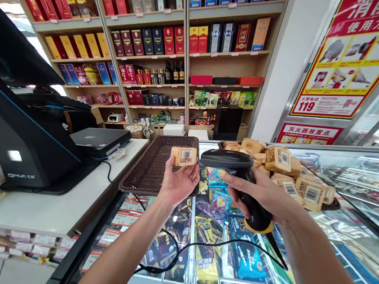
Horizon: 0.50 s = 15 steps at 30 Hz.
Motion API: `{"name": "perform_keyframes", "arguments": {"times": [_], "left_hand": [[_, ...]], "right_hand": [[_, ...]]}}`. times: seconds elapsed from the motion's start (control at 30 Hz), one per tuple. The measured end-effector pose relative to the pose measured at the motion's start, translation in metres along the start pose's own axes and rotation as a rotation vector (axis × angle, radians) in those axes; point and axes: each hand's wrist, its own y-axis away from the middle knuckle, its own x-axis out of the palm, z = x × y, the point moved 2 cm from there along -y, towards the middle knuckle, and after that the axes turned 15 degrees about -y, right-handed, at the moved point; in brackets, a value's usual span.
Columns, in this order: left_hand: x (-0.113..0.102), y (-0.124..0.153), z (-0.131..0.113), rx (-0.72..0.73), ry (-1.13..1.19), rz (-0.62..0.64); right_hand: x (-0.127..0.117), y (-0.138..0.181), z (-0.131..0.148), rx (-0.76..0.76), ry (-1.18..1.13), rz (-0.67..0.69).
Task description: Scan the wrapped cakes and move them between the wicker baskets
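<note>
In my left hand [181, 182] is a small packaged snack [184, 156], its printed barcode label turned toward me. My fingers pinch it just over the near right part of a brown wicker basket [155, 161], whose inside is bare. My right hand [260, 190] wraps round the grip of a black barcode scanner [241, 165] with a yellow ring near its base. The scanner's head points left, close to the packet but apart from it. Its black cable [212, 243] loops down across the freezer's glass top.
More packaged snacks [280, 160] are heaped in a second basket on the right. A glass-topped freezer [194, 260] holds bagged ice treats. A checkout terminal [33, 143] stands on the white counter [56, 214] at left. Shelves of boxed bottles [159, 39] line the back.
</note>
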Motion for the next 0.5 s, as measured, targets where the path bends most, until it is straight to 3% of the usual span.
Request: {"name": "perform_keyframes", "arguments": {"times": [0.23,0.3,0.37,0.43,0.5], "left_hand": [[0.002,-0.005,0.001,0.057,-0.119,0.029],[-0.002,-0.011,-0.006,0.144,-0.241,-0.007],[-0.014,-0.015,-0.024,0.326,-0.575,-0.135],[-0.031,-0.015,-0.05,0.522,-1.2,-0.386],[-0.055,-0.012,-0.076,0.528,-1.385,-0.547]], "right_hand": [[-0.004,-0.001,0.0,-0.028,0.0,-0.02],[-0.007,0.002,0.002,-0.03,0.013,-0.031],[-0.01,0.006,0.004,-0.028,0.035,-0.049],[-0.015,0.009,0.005,-0.032,0.066,-0.072],[-0.019,0.013,0.008,-0.06,0.092,-0.099]]}}
